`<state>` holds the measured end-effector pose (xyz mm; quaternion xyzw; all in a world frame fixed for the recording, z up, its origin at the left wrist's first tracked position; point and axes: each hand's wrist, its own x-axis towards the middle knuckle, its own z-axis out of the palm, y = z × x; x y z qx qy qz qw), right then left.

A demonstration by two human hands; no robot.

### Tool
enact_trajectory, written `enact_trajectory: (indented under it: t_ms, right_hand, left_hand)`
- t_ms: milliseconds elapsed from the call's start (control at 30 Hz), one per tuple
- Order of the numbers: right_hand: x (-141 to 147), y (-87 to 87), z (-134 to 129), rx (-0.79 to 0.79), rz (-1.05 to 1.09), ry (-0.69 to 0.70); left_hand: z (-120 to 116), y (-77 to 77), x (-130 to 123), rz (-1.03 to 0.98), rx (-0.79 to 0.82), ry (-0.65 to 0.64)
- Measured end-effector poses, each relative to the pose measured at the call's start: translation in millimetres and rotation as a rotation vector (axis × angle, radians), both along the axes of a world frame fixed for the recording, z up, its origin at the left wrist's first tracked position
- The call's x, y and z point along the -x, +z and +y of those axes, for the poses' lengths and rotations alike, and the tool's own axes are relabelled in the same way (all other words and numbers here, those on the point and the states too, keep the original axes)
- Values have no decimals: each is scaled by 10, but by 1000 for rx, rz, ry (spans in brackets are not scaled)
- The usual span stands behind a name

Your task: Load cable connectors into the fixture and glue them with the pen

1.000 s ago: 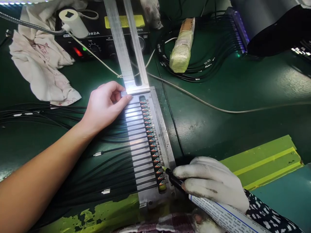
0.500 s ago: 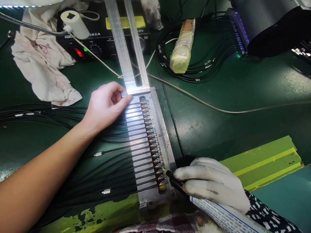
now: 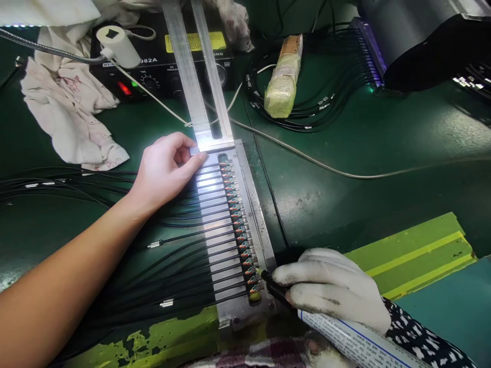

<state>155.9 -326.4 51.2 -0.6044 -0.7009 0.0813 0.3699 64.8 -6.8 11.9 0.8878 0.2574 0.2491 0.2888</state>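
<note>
A long metal fixture (image 3: 226, 245) lies on the green table, with several black cables laid across it and their small wired connector ends in its dark slot. Bare, my left hand (image 3: 163, 171) pinches the fixture's upper left edge between thumb and fingers, just below a slotted metal bar (image 3: 192, 82). My right hand (image 3: 337, 291), in a stained white glove, is closed round a white printed tube (image 3: 356, 340) with a black nozzle. The nozzle's tip is at the connectors near the lower end of the slot.
Behind the fixture stands a black control box (image 3: 153, 76) with a white cloth (image 3: 76, 107) on its left. A wrapped block (image 3: 284, 82) rests by coiled black cables. A dark machine (image 3: 414, 46) is at the back right. Yellow-green tape (image 3: 418, 255) covers the table at right.
The view has shifted slightly, so most things sit a little to the left. Both hands keep their holds, and the nozzle's tip stays near the same lower connectors.
</note>
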Motion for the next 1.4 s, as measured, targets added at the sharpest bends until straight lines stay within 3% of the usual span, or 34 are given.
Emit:
enact_trajectory:
  t_ms: [867,1200,1400]
  right_hand:
    - [22,-39,30,-55,58,-47]
    - [35,165,-8,-61,-32,-82]
    - [79,44,-67,-40,21,-39]
  left_hand:
    - [5,-6,-8,-14,-16,-10]
    - [-17,12,-12,0,-8,-10]
    - [-14,19,-11,1,-10,-7]
